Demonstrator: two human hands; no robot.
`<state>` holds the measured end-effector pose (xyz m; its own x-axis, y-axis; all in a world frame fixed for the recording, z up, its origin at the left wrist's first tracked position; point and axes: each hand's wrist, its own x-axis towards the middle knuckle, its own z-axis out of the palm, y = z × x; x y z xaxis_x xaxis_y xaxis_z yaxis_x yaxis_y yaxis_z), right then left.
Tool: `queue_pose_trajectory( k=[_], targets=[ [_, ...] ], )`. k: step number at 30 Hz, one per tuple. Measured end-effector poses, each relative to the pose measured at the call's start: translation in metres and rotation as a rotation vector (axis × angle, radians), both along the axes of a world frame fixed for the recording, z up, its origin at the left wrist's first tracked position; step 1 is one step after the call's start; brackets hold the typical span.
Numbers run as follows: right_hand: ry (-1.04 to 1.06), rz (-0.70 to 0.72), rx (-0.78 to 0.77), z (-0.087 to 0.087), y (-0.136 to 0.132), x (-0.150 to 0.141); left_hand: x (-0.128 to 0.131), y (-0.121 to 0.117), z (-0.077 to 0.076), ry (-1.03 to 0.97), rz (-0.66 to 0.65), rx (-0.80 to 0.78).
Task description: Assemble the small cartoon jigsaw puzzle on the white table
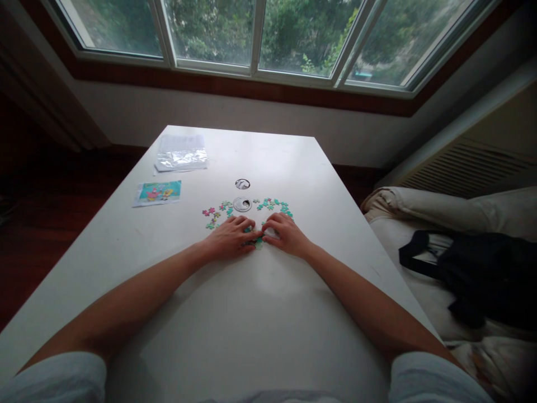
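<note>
Worktop (260, 319): firm support beneath. Left hand (226, 239) and right hand (288, 235): fingers bent, nearly meeting; grip cannot be confirmed. Printed picture (159, 192): beyond the fingers, leftward. Puzzle pieces (284, 208): under and beyond the fingers. Advisable: 1 hand bracing, light fingertip pressure, edges level.

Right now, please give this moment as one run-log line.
left hand: over puzzle pieces | right hand: beside left hand | picture sheet: flat on table
</note>
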<state>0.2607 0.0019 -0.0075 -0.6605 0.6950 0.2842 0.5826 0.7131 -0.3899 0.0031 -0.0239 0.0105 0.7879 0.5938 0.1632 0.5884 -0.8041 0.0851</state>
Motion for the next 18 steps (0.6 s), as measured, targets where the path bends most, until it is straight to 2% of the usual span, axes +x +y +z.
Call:
queue_pose_trajectory(
  k=[5,12,15,18],
  targets=[
    [0.024,-0.032,0.04,-0.004,0.002,0.002,0.0,0.0,0.0,-0.012,0.015,0.003],
    [0.01,-0.129,0.095,-0.009,0.006,0.006,-0.003,0.005,-0.007,-0.07,0.026,-0.014],
    [0.005,-0.129,0.094,-0.009,0.006,0.007,-0.01,0.015,-0.011,-0.138,0.156,-0.002],
    [0.015,-0.126,0.081,-0.008,0.006,0.007,-0.023,0.029,-0.013,-0.21,0.406,0.037]
  ],
)
